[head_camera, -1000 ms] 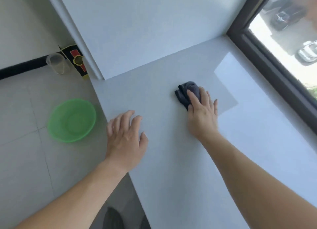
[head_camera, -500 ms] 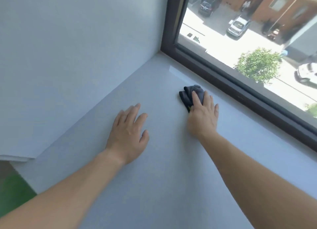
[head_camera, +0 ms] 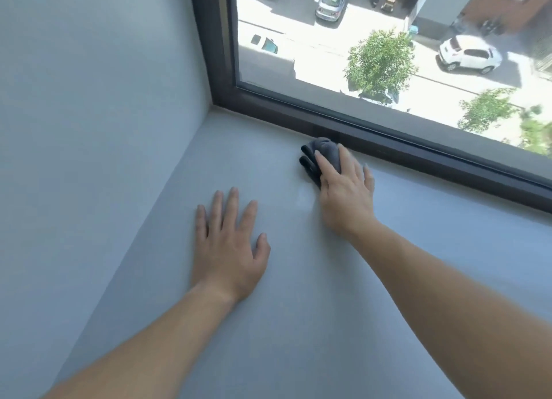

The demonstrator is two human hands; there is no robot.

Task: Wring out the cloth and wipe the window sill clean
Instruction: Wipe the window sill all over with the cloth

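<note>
A dark grey cloth [head_camera: 324, 155], bunched into a small wad, lies on the pale grey window sill [head_camera: 298, 324] at its back edge. Its far side is up against the dark window frame [head_camera: 403, 143]; whether the two actually touch is hard to tell. It sits somewhat right of the sill's back left corner, where the frame meets the side wall [head_camera: 89, 129].

The right hand [head_camera: 346, 195] lies on top of the cloth, palm down, with the fingers stretched out nearly straight and close together. They press on the fabric rather than curling round it, and the fingertips reach almost to the frame. Folds of the cloth stick out to the left of the index finger and beyond the fingertips; the rest is hidden under the hand. A faint paler patch shows on the sill just left of this hand's thumb side.

The left hand [head_camera: 228, 249] rests flat on the bare sill, fingers spread and straight, thumb out to the right, holding nothing. It lies nearer the sill's front than the cloth does, to the left of the right hand and apart from it, closer to the side wall. Both bare forearms run in from the bottom of the view.

Through the glass, a sunlit street lies far below with a white car [head_camera: 467, 56], a silver car [head_camera: 331, 1] and a leafy tree [head_camera: 380, 62].
</note>
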